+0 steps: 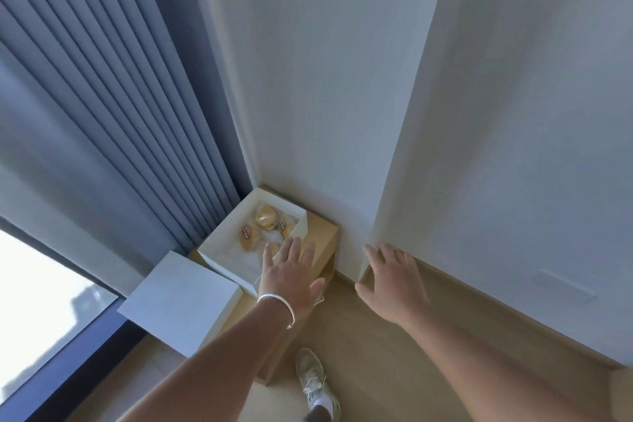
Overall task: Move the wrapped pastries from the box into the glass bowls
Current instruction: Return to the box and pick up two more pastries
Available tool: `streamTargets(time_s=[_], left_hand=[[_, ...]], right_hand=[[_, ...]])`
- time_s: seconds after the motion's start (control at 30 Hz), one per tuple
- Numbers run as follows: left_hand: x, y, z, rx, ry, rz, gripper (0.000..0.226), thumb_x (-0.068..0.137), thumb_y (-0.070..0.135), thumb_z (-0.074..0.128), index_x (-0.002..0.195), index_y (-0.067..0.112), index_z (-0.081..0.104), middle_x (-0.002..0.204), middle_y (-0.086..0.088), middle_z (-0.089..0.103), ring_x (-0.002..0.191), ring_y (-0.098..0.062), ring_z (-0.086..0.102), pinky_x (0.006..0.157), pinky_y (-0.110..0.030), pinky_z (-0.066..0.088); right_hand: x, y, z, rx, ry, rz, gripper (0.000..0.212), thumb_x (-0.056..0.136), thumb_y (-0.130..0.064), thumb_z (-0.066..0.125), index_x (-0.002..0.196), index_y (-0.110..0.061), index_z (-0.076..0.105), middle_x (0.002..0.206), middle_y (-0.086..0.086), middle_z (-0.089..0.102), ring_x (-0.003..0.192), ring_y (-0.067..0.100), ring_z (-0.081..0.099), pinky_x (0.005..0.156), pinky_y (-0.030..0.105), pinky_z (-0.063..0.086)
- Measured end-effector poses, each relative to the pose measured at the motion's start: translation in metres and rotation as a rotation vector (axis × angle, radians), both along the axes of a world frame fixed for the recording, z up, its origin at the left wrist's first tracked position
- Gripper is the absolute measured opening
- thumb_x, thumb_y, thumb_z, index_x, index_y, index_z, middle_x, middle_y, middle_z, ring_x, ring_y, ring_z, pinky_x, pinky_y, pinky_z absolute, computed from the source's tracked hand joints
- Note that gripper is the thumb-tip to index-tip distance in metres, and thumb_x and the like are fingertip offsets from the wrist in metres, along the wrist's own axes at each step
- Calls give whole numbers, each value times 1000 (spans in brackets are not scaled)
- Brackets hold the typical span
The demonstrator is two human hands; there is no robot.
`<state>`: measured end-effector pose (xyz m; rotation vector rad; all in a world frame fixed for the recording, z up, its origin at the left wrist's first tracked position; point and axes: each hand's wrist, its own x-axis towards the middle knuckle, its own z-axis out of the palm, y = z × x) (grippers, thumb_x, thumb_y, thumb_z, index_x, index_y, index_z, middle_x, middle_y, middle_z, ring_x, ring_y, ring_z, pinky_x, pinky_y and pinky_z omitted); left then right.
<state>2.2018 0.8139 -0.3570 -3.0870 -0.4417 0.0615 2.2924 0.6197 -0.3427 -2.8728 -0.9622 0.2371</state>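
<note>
- Several wrapped pastries [262, 224] sitting in open white box [219, 250] in room corner, on low wooden stand [323, 233].
- Reaching with left hand [291, 276], fingers spread, empty, hovering over box's near right edge.
- Lying just ahead and slightly left of left fingertips, pastries clearly nearer that hand.
- Hanging off to the right over floor, right hand [394, 284] spread, empty.
- Showing no glass bowls.

Matt white card is forming the box [226, 259]; glossy clear film is wrapping the pastries [263, 217]; pale wood-grain stand [322, 233] beneath is looking smooth
</note>
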Motion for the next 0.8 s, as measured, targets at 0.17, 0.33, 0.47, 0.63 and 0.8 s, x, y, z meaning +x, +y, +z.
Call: streamTargets(time_s=[0.17, 0.33, 0.47, 0.63, 0.8], left_hand=[[81, 40, -1, -3, -66, -33, 74, 91, 61, 31, 150, 22, 6, 159, -8, 14, 146, -26, 5, 113, -56, -3], [134, 92, -5, -64, -69, 20, 76, 92, 60, 32, 150, 21, 3, 158, -10, 15, 146, -26, 4, 114, -56, 1], [154, 142, -14, -74, -57, 89, 75, 93, 58, 32, 150, 21, 1, 158, -10, 16, 146, -26, 4, 114, -58, 3], [140, 190, -33, -138, -34, 250, 75, 92, 61, 30, 150, 22, 1, 159, -9, 13, 146, -27, 4, 114, -56, 1], [107, 222, -53, -207, -1, 441, 75, 92, 62, 31, 150, 24, 2, 159, -8, 13, 146, -27, 6, 114, -55, 1]], right_hand=[[71, 55, 7, 27, -47, 38, 69, 91, -47, 48, 150, -23, 23, 157, 5, 26, 144, 23, 21, 119, 47, 15], [134, 106, 8, -60, -36, 101, 69, 93, -45, 47, 151, -23, 18, 158, 6, 21, 145, 23, 16, 120, 44, 11], [170, 152, 0, -105, -17, 157, 71, 93, -47, 46, 152, -24, 14, 160, 4, 18, 147, 20, 12, 121, 43, 6], [186, 217, -10, -159, -11, 293, 72, 94, -49, 46, 152, -25, 12, 160, 3, 17, 147, 21, 12, 121, 43, 9], [185, 282, -20, -190, 1, 477, 72, 90, -48, 55, 149, -25, 21, 158, 4, 23, 145, 23, 19, 120, 44, 16]])
